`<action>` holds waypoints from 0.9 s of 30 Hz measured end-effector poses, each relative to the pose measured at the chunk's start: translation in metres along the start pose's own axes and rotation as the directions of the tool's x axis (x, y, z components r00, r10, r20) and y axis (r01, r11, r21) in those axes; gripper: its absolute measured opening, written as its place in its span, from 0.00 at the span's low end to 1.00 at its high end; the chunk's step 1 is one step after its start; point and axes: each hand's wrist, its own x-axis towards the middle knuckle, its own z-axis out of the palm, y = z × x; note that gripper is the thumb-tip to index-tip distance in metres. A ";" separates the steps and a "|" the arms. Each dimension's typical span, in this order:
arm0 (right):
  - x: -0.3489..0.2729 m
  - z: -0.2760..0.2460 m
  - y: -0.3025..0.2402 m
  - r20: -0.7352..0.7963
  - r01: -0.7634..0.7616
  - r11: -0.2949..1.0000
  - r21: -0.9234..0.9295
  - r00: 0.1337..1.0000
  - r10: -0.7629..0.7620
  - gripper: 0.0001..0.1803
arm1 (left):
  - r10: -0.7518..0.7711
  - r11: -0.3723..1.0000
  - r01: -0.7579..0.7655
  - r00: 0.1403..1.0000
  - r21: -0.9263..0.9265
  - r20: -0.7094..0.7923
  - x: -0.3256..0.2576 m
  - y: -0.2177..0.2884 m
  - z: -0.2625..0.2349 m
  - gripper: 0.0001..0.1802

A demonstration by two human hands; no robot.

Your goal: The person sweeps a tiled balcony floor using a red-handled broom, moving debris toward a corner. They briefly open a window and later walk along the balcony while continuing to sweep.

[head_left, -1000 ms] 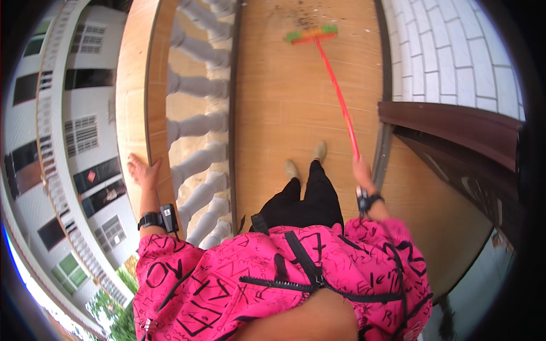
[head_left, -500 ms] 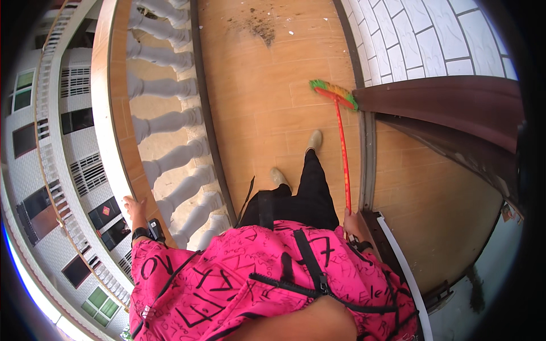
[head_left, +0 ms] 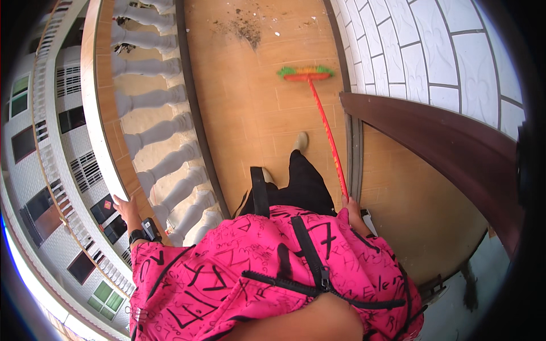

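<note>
My right hand (head_left: 353,208) grips the upper end of a broom's red stick (head_left: 328,128). At the far end of the stick, the broom head (head_left: 307,73), red with green and yellow bristles, lies across the tiled floor, slightly blurred. My left hand (head_left: 127,208) holds nothing; its fingers are apart beside the balcony railing (head_left: 108,142). Whether it touches the rail I cannot tell. Ahead of the broom, a patch of dark dirt (head_left: 247,33) and a few white scraps (head_left: 277,34) lie on the floor.
White balusters (head_left: 151,136) line the balcony's left side. To the right are a white tiled wall (head_left: 409,51), a brown door edge (head_left: 438,125) and a doorway threshold (head_left: 354,153). My shoes (head_left: 301,141) stand on the orange tiles. Across the gap rises another building (head_left: 79,125).
The broom head has moved left, away from the door edge, and turned more crosswise. My view has shifted forward along the balcony. My left hand's fingers look more spread.
</note>
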 end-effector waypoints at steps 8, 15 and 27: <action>0.111 -0.141 -0.184 -0.152 0.290 0.940 0.180 0.952 -0.264 0.31 | 0.001 1.000 -0.001 0.999 -0.013 0.034 0.005 0.020 -0.014 0.51; 0.041 -0.091 -0.101 -0.304 0.224 0.957 0.182 0.939 -0.162 0.26 | 0.390 0.878 -0.418 0.907 -0.235 -0.157 0.013 0.111 -0.016 0.49; -0.168 -0.053 0.169 -0.247 -0.207 0.954 -0.219 0.957 0.151 0.24 | 0.420 0.754 -0.563 0.810 -0.340 -0.410 0.039 0.179 -0.002 0.47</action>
